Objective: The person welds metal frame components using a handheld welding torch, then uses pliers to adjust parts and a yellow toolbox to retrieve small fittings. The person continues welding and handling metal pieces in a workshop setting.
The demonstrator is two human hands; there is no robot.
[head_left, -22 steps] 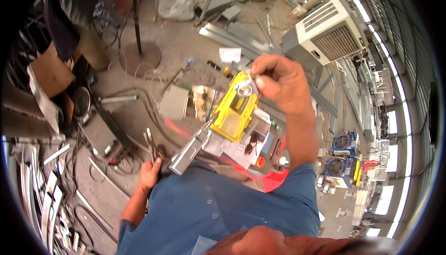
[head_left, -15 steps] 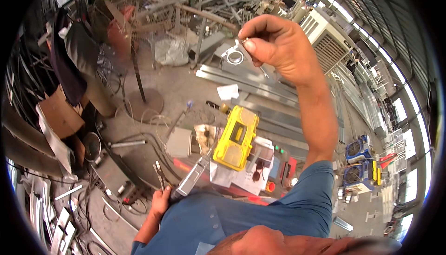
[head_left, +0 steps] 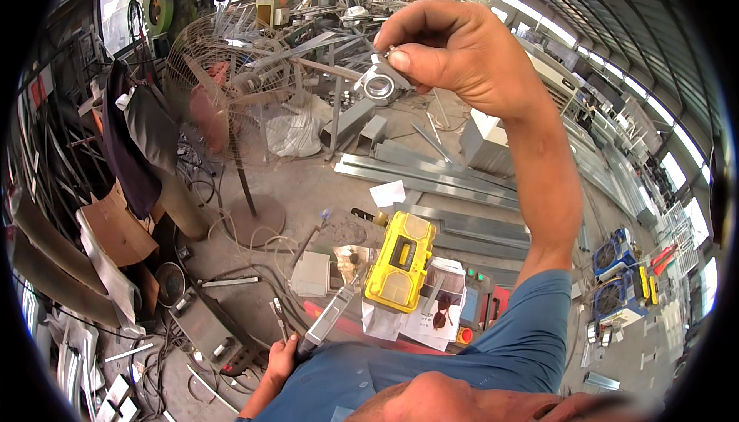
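My right hand (head_left: 469, 56) is raised high in front of me, thumb and forefinger pinched on a small silver metal bracket with a round ring (head_left: 379, 87). The ring hangs just below the fingertips, and part of the piece is hidden behind them. Low at the left, my left hand (head_left: 282, 354) is closed around a pair of pliers (head_left: 279, 316), their jaws pointing up and away from me. Close beside that hand lies a long grey tool (head_left: 329, 319) with a dark end. Beyond it a yellow organizer case (head_left: 402, 262) sits on papers.
Sunglasses (head_left: 442, 310) lie on the papers. A caged standing fan (head_left: 231, 91) rises at the left, near a grey machine box (head_left: 212, 330) with cables. Long metal profiles (head_left: 431, 180) cover the floor ahead. Scrap metal (head_left: 331, 45) is heaped at the back; blue machines (head_left: 616, 276) stand right.
The view has tilted up, so the bench and floor appear lower. My right hand, still pinching the ringed bracket, sits higher in the picture. My left hand keeps its hold on the pliers.
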